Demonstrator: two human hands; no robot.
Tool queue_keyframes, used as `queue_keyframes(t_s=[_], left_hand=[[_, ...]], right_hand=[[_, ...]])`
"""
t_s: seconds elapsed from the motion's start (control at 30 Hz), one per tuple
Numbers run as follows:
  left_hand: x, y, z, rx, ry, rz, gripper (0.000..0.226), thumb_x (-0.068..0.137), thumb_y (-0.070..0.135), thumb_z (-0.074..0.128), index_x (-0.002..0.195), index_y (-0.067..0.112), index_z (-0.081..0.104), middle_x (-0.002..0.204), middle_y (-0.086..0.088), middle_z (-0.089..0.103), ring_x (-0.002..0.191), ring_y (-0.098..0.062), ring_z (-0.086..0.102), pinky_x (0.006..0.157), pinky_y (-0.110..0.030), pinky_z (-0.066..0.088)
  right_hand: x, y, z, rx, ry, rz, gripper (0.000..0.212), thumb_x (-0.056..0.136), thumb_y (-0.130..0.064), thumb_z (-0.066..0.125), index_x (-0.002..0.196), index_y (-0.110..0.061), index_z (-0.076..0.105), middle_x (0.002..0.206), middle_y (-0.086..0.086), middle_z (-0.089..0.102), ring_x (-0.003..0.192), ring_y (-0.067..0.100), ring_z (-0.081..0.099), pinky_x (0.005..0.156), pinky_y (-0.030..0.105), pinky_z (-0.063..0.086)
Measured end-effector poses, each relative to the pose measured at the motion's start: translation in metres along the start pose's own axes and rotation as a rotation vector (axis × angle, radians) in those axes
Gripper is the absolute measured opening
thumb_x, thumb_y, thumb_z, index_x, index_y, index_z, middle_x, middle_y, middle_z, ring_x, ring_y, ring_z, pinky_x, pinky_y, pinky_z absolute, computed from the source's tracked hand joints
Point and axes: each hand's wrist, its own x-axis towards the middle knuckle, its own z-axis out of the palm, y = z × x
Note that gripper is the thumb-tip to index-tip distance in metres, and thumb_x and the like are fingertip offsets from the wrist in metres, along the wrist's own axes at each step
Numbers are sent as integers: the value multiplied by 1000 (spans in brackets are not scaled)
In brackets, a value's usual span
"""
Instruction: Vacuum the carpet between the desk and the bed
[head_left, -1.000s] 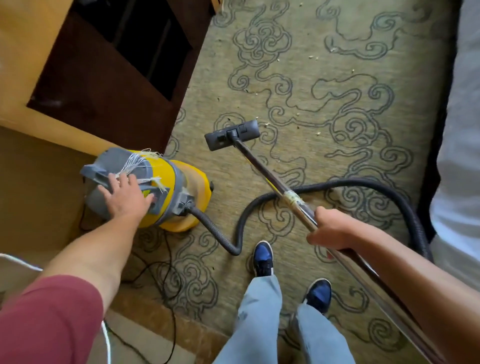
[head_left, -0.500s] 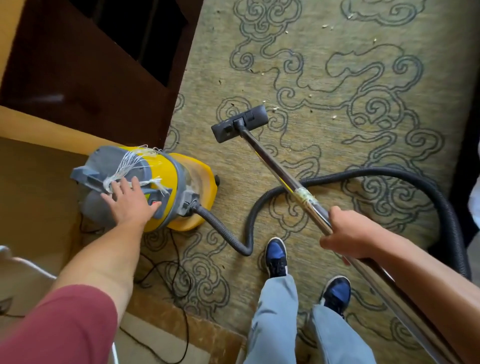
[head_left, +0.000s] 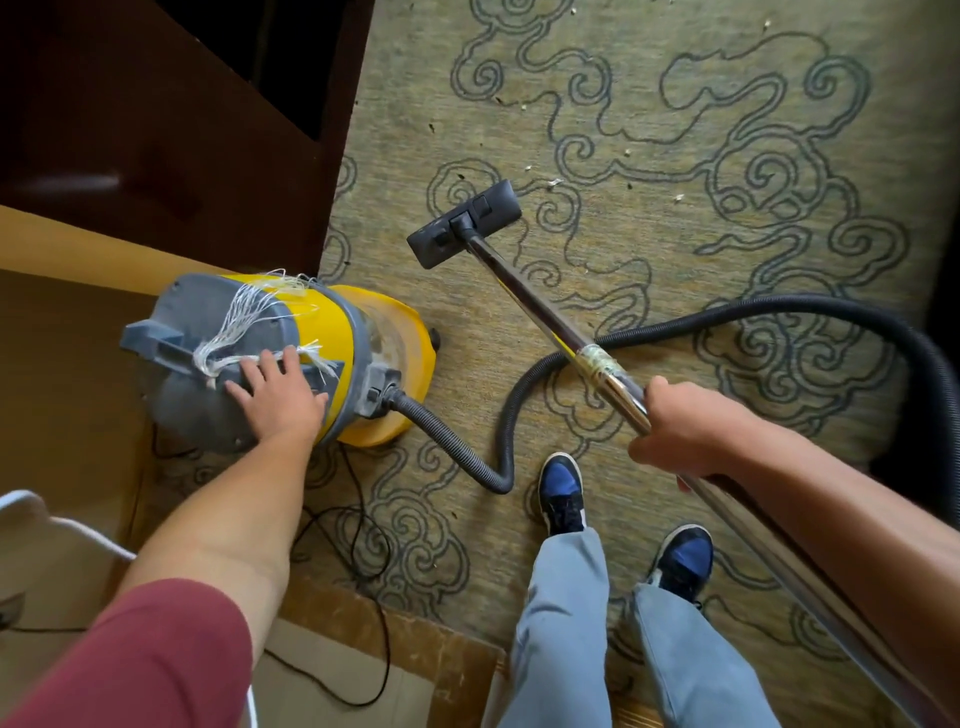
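Observation:
A yellow and grey canister vacuum stands on the green patterned carpet beside the dark wooden desk. My left hand lies flat on the grey lid near its handle, fingers spread. My right hand grips the metal wand, which slopes down to the black floor nozzle resting on the carpet. A black ribbed hose loops from the canister across the carpet behind the wand. Small pale crumbs lie scattered ahead of the nozzle.
My two feet in blue and black shoes stand on the carpet near the hose bend. A thin black power cord curls on the floor by the canister. The carpet edge meets a brown border strip at the bottom.
The view has shifted, so the desk, the vacuum and the nozzle sit further right and lower in frame. My left hand has slid a little along the lid; my right hand keeps its grip on the wand.

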Motion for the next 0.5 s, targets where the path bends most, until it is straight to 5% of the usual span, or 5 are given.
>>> queue_keyframes(t_s=[0.2,0.5], left_hand=[[12,-19,11,61,43,-45,109,73,61,76,152,4,27,151,-20,36,144,-40,23,110,-66,25],[16,-21,20,109,68,-21,105,68,56,82,141,-2,33,135,-24,44,130,-44,35,102,-64,35]], right_hand=[[7,-12,5,33,-19,-9,34,86,-31,66,106,-14,45,85,2,58,62,17,60,55,31,47],[28,-19,13,3,0,-12,37,84,-33,68,104,-13,43,75,-1,49,72,26,58,66,31,46]])
